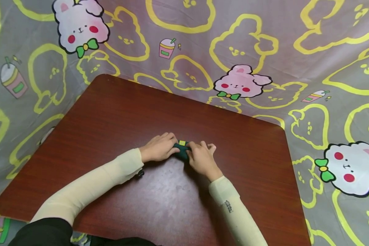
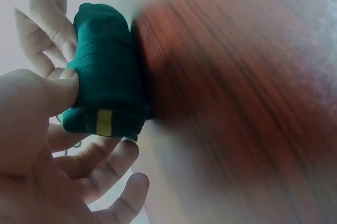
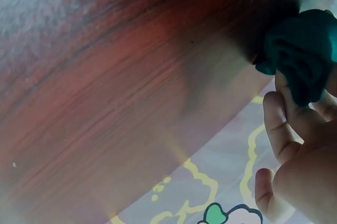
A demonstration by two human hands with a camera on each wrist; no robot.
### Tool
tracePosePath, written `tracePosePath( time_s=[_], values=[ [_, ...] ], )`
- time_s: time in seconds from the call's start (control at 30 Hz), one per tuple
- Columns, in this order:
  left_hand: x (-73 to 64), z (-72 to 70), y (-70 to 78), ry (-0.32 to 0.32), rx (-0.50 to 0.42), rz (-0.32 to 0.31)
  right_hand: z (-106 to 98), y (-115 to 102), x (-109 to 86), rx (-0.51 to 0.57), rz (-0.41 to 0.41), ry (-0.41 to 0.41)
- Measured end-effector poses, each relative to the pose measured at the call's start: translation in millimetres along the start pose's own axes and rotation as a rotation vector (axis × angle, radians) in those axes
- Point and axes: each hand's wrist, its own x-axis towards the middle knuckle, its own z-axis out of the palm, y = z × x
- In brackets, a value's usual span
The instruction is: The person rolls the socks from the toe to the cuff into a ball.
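Observation:
A dark green fabric roll, folded into a compact bundle, is between both hands close over the table. In the left wrist view the roll shows a smooth long side and a yellow patch at its near end. My left hand pinches that end, thumb on one side and fingers bent behind it. At the other end my right hand grips the fabric with thumb and fingers. Bunched folds of the green fabric show at that end in the right wrist view, where the outer fingers extend away from it.
Beneath the hands lies a reddish-brown wooden table with rounded corners. A grey curtain printed with yellow outlines and rabbit faces hangs behind the table and along its sides. Pale sleeves cover both forearms.

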Motion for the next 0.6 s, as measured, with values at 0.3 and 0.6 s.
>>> tracePosePath(
  time_s=[0.3,0.6],
  values=[
    [1.6,-4.4,-1.4,0.034,-0.105,-0.002,-0.2,0.4,2.5,0.083,0.071,-0.055],
    [8.7,-1.9,-2.5,-0.128,-0.059,-0.098,4.3,7.3,7.2,0.156,0.175,-0.129]
  ],
)
